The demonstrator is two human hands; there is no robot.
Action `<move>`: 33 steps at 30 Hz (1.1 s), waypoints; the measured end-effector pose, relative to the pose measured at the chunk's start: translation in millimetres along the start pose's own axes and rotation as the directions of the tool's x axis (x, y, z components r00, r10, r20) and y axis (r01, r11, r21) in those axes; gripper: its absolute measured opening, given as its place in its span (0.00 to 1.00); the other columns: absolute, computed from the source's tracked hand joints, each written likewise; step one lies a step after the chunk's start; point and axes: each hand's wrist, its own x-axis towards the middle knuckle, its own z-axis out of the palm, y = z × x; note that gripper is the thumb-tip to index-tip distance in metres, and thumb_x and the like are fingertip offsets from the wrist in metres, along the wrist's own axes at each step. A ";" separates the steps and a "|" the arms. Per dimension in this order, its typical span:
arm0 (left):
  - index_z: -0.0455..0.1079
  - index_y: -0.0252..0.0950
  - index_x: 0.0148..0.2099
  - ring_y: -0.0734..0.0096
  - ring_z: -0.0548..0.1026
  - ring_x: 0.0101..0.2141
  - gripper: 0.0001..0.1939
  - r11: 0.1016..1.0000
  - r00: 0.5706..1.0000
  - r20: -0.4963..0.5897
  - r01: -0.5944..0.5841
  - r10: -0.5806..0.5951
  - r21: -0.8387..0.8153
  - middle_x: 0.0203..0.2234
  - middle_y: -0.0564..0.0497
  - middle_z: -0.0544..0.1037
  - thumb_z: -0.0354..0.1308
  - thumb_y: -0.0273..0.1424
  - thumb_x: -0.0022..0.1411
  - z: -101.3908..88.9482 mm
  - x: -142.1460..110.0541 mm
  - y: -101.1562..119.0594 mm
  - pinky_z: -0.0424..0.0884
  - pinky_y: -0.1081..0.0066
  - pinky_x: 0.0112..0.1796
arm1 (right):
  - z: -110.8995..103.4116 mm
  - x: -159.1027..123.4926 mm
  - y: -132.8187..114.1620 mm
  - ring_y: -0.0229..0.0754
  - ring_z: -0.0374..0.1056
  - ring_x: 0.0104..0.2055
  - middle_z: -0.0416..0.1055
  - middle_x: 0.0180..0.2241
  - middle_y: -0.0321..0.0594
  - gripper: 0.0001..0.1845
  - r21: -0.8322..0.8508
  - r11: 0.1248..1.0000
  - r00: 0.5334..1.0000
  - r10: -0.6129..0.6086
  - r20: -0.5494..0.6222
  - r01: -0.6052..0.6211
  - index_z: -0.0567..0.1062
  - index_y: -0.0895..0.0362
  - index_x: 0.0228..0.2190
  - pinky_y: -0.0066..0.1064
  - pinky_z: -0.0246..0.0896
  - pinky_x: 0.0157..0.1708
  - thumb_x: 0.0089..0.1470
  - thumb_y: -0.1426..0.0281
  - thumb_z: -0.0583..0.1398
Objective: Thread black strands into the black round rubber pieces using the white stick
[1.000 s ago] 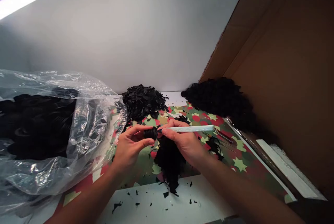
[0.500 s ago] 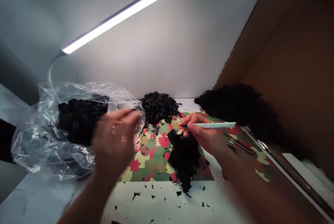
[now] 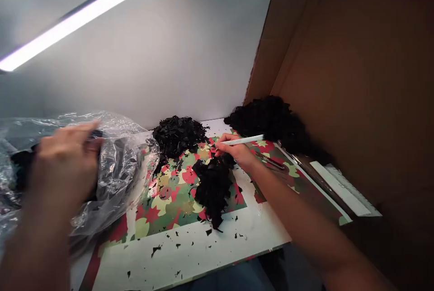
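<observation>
My right hand (image 3: 233, 148) is closed on a slim white pen-like tool (image 3: 242, 140), which points left. Its tip is hard to make out. Just below that hand, a loose clump of black scraps (image 3: 213, 187) lies on a camouflage-patterned sheet (image 3: 162, 205). My left hand (image 3: 66, 160) is smeared by motion over a clear plastic bag (image 3: 118, 164) at the left. Black pieces (image 3: 23, 160) show in the bag. Something dark appears between the left thumb and forefinger, but I cannot tell whether it is held or lies behind.
A heap of black scraps (image 3: 178, 135) stands by the back wall, and a larger black pile (image 3: 267, 119) fills the right corner beside a cardboard wall (image 3: 339, 56). Metal tweezers (image 3: 271, 161) and a white strip (image 3: 342, 189) lie at the right. A lamp (image 3: 81, 15) hangs above.
My left hand has moved left, from beside the bag's right edge to over the bag. The view has turned to the right. My right hand still holds the white tool near the black clump.
</observation>
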 end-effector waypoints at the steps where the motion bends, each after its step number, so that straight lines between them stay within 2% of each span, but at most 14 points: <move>1: 0.66 0.46 0.61 0.54 0.68 0.57 0.19 0.994 0.995 -0.022 -0.098 0.099 0.043 0.52 0.48 0.75 0.49 0.33 0.69 16.2 -9.5 26.7 0.60 0.50 0.61 | 3.0 -0.9 1.9 0.40 0.73 0.29 0.77 0.24 0.35 0.13 -0.018 1.000 1.000 0.012 0.017 -0.012 0.72 0.55 0.26 0.30 0.63 0.32 0.50 0.61 0.68; 2: 0.69 0.43 0.58 0.57 0.73 0.51 0.18 0.979 0.978 0.050 -0.205 0.204 0.003 0.50 0.47 0.76 0.47 0.30 0.70 36.1 -19.8 49.4 0.67 0.54 0.56 | 6.4 -1.9 4.2 0.40 0.73 0.29 0.77 0.25 0.35 0.13 -0.041 0.999 1.000 0.021 0.022 -0.020 0.72 0.55 0.26 0.30 0.62 0.32 0.51 0.61 0.67; 4: 0.70 0.40 0.58 0.62 0.77 0.44 0.20 0.959 0.916 0.291 -0.244 0.277 -0.143 0.49 0.46 0.77 0.46 0.25 0.69 82.6 -40.5 78.9 0.74 0.60 0.48 | 13.3 -4.1 9.4 0.39 0.72 0.29 0.77 0.26 0.35 0.11 -0.104 0.994 1.000 0.020 0.023 -0.018 0.73 0.55 0.26 0.30 0.62 0.32 0.52 0.63 0.66; 6: 0.70 0.37 0.58 0.56 0.75 0.48 0.19 0.964 0.888 0.397 -0.152 0.231 -0.220 0.49 0.42 0.76 0.54 0.26 0.66 128.2 -57.3 87.6 0.73 0.56 0.50 | 19.7 -6.6 14.1 0.39 0.71 0.29 0.76 0.25 0.35 0.09 -0.180 0.984 1.000 0.001 0.027 0.004 0.73 0.55 0.26 0.30 0.62 0.32 0.53 0.64 0.65; 7: 0.70 0.36 0.57 0.52 0.73 0.52 0.20 0.962 0.902 0.398 -0.060 0.167 -0.268 0.51 0.41 0.75 0.58 0.25 0.62 147.1 -63.3 86.5 0.70 0.52 0.53 | 22.5 -8.1 15.6 0.40 0.71 0.29 0.76 0.25 0.35 0.09 -0.214 0.977 1.000 -0.013 0.024 0.018 0.73 0.55 0.26 0.30 0.62 0.32 0.54 0.65 0.65; 10: 0.75 0.36 0.48 0.49 0.71 0.53 0.17 0.893 0.917 0.398 0.149 0.037 -0.425 0.48 0.42 0.77 0.62 0.22 0.56 180.1 -71.4 76.2 0.65 0.46 0.56 | 29.5 -13.4 15.4 0.40 0.70 0.31 0.75 0.27 0.34 0.08 -0.302 0.950 0.997 -0.074 0.003 0.072 0.74 0.55 0.27 0.31 0.63 0.34 0.57 0.65 0.62; 13: 0.74 0.36 0.48 0.56 0.76 0.46 0.15 0.818 0.903 0.430 0.225 0.029 -0.529 0.42 0.45 0.80 0.62 0.25 0.58 181.1 -69.9 72.7 0.73 0.53 0.49 | 36.5 -20.4 9.5 0.40 0.70 0.33 0.75 0.29 0.35 0.07 -0.345 0.927 0.987 -0.160 0.001 0.150 0.74 0.54 0.29 0.32 0.63 0.35 0.59 0.66 0.61; 15: 0.72 0.36 0.52 0.62 0.79 0.41 0.18 0.639 0.877 0.480 0.379 -0.017 -0.669 0.44 0.45 0.80 0.64 0.29 0.58 173.0 -67.3 75.7 0.77 0.61 0.42 | 42.2 -25.9 4.7 0.42 0.72 0.36 0.76 0.32 0.37 0.07 -0.335 0.918 0.976 -0.217 0.022 0.212 0.75 0.54 0.30 0.33 0.65 0.38 0.59 0.66 0.61; 18: 0.72 0.36 0.51 0.65 0.79 0.37 0.23 0.248 0.830 0.532 0.557 -0.166 -0.792 0.43 0.46 0.81 0.70 0.32 0.53 159.3 -63.5 80.7 0.76 0.68 0.37 | 51.6 -34.6 -0.6 0.45 0.74 0.43 0.77 0.40 0.41 0.07 -0.290 0.914 0.958 -0.277 0.069 0.285 0.74 0.54 0.29 0.37 0.68 0.44 0.60 0.67 0.61; 20: 0.74 0.37 0.50 0.65 0.79 0.39 0.23 0.119 0.825 0.520 0.552 -0.222 -0.825 0.41 0.48 0.81 0.72 0.31 0.50 152.1 -61.0 81.2 0.75 0.69 0.40 | 56.7 -39.6 -2.7 0.46 0.73 0.47 0.78 0.45 0.42 0.07 -0.271 0.910 0.949 -0.301 0.089 0.314 0.73 0.53 0.29 0.39 0.67 0.48 0.61 0.67 0.61; 22: 0.76 0.38 0.48 0.65 0.78 0.42 0.20 0.064 0.839 0.498 0.522 -0.218 -0.851 0.41 0.49 0.82 0.71 0.32 0.52 147.2 -58.6 79.1 0.73 0.70 0.45 | 59.7 -43.1 -4.4 0.46 0.73 0.48 0.78 0.45 0.42 0.06 -0.276 0.900 0.942 -0.328 0.078 0.336 0.74 0.53 0.31 0.40 0.67 0.49 0.61 0.67 0.61; 26: 0.77 0.38 0.44 0.64 0.78 0.43 0.11 0.103 0.857 0.485 0.506 -0.175 -0.856 0.40 0.49 0.82 0.65 0.35 0.59 143.2 -56.5 72.4 0.71 0.69 0.46 | 58.9 -45.0 -8.7 0.46 0.74 0.44 0.78 0.41 0.41 0.06 -0.369 0.853 0.919 -0.395 0.006 0.369 0.74 0.52 0.31 0.40 0.68 0.47 0.62 0.68 0.60; 30: 0.77 0.38 0.50 0.60 0.77 0.45 0.17 0.342 0.842 0.530 0.529 -0.099 -0.777 0.46 0.46 0.79 0.65 0.33 0.58 142.1 -57.8 69.8 0.72 0.67 0.45 | 53.9 -43.7 -9.8 0.46 0.74 0.44 0.78 0.42 0.42 0.06 -0.438 0.801 0.894 -0.447 0.013 0.407 0.73 0.52 0.31 0.40 0.69 0.46 0.62 0.68 0.60; 33: 0.75 0.39 0.54 0.59 0.76 0.49 0.21 0.473 0.846 0.529 0.495 -0.071 -0.729 0.50 0.46 0.78 0.66 0.32 0.56 142.1 -58.1 71.0 0.71 0.64 0.48 | 50.5 -42.4 -6.3 0.48 0.74 0.48 0.77 0.44 0.42 0.03 -0.488 0.734 0.868 -0.483 0.114 0.472 0.73 0.51 0.33 0.42 0.69 0.48 0.62 0.70 0.60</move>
